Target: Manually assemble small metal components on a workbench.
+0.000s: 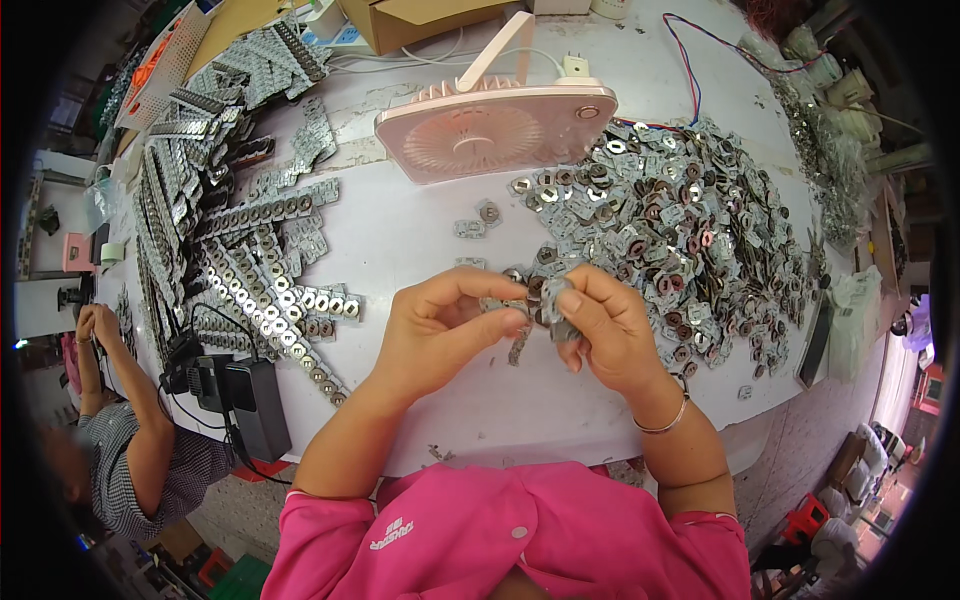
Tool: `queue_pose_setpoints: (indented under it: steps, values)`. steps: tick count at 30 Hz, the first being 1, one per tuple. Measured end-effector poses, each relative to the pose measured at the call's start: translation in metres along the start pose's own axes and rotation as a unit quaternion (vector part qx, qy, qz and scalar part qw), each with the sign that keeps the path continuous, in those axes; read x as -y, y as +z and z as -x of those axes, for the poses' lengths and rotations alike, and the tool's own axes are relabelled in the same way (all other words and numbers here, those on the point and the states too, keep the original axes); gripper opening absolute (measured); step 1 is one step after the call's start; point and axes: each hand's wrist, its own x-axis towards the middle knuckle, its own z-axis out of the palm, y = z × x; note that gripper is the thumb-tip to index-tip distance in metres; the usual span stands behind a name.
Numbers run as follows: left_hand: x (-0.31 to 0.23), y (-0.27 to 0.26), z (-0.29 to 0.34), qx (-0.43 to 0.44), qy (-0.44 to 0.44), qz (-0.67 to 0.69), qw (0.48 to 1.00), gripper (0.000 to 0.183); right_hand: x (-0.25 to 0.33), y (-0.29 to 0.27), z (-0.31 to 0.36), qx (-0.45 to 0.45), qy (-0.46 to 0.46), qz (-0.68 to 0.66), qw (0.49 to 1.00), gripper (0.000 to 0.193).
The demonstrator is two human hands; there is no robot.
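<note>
Over the middle of the white table, my left hand [450,325] is closed in a pinch, thumb and forefinger meeting at a small grey metal piece [517,345]. Close beside it, my right hand [610,325] has its fingers wrapped round several small grey metal pieces [561,292]. Part of what each hand holds is hidden behind the fingers. To the right spreads a large heap of loose small metal parts [690,230] with round dark or shiny centres. A couple of loose metal parts [488,211] lie beyond my hands. At the left, long strips of joined metal parts [265,290] are piled up.
A pink fan [480,135] stands beyond my hands, with a cardboard box [430,20] behind it. Black power boxes [255,405] with cables sit at the table's near left edge. A white basket [165,65] is at far left. Another person's hands [97,323] work at left.
</note>
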Motion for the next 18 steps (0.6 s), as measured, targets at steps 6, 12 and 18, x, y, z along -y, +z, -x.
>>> queue_pose_setpoints:
  steps: [6,12,18]
  values:
    - [0.007,-0.003,-0.005,-0.029,0.19,-0.237,0.952,0.023,-0.01,0.007,-0.002,-0.055,-0.057,0.167,0.983,0.018]
    - [0.007,0.004,-0.004,-0.057,0.201,-0.221,0.953,0.023,-0.008,0.009,-0.003,-0.055,-0.021,0.063,0.996,0.02]
    - [0.013,0.002,-0.005,-0.041,0.2,-0.205,0.957,0.021,-0.006,0.013,-0.003,-0.071,-0.008,0.026,0.997,0.019]
